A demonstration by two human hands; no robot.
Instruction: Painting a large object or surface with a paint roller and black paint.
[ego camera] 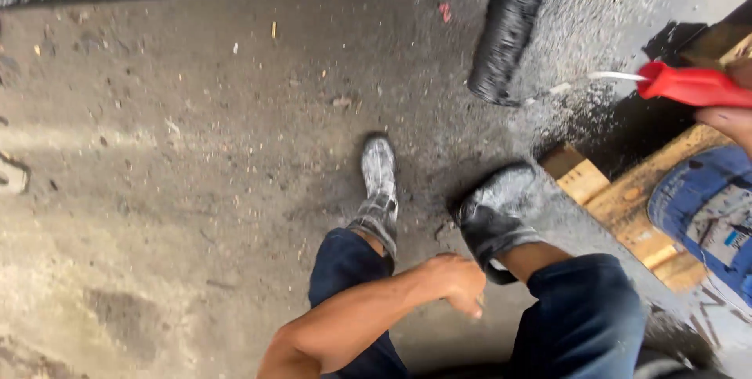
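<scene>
Nearest to the camera, the left hand [457, 283] hangs loosely curled and holds nothing above the dark trousers [583, 320] and stained shoes [493, 218], while at the right edge the right hand [732, 109] grips the red handle [693, 86] of a paint roller [509, 27], whose black wet sleeve lies far on the floor [196, 152], near a wooden pallet [627, 199] and a blue bucket [709, 214].

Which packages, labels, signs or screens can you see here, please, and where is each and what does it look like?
Blue pail: far right, beside the wooden pallet; round, blue, cut off by the picture's edge.
Label on the pail: on its blue surface; pale grey-white patch with dark and blue marks, smeared.
No signs or screens in view.
</scene>
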